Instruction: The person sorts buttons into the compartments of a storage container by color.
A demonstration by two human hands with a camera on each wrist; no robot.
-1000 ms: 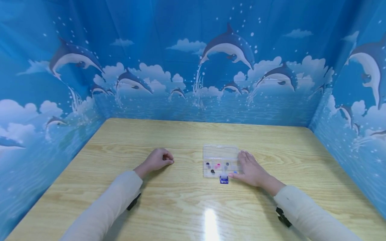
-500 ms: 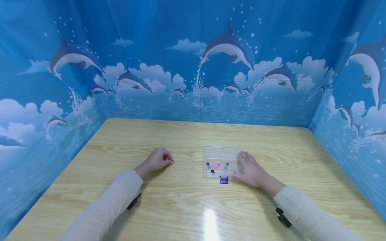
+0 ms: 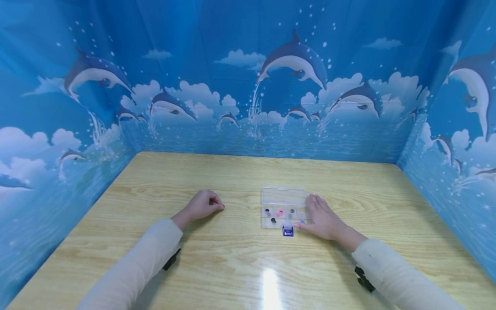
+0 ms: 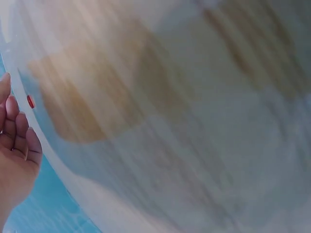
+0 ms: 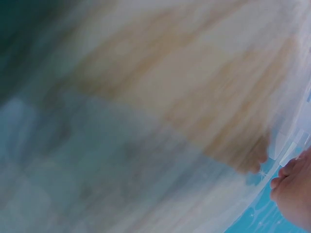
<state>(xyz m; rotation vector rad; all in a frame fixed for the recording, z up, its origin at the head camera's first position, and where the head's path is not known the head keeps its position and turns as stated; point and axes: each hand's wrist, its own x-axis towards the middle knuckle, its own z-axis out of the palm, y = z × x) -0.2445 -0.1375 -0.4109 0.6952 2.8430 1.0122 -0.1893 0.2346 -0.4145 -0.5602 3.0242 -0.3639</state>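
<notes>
My left hand (image 3: 200, 205) rests low over the table, its fingers curved and thumb near the forefinger. A tiny red piece (image 4: 30, 101) lies on the table just beyond the fingertips in the left wrist view, a small gap between them. My right hand (image 3: 323, 218) lies against the right side of a clear plastic compartment box (image 3: 265, 199). Its fingers are extended along the side and its thumb touches the front right corner. The box lid (image 3: 284, 196) is folded back. Inside are small black (image 3: 273, 220), pink (image 3: 280, 213), grey and blue pieces, partly behind the thumb.
A small dark-blue tab (image 3: 288, 231) sticks out at the box's front edge. The wood-grain table (image 3: 232, 258) runs back to a dolphin-print curtain (image 3: 201, 129), which also stands on the left and right sides.
My left hand shifts very slightly, its fingertips a touch to the right and away from me. The right hand and box stay still.
</notes>
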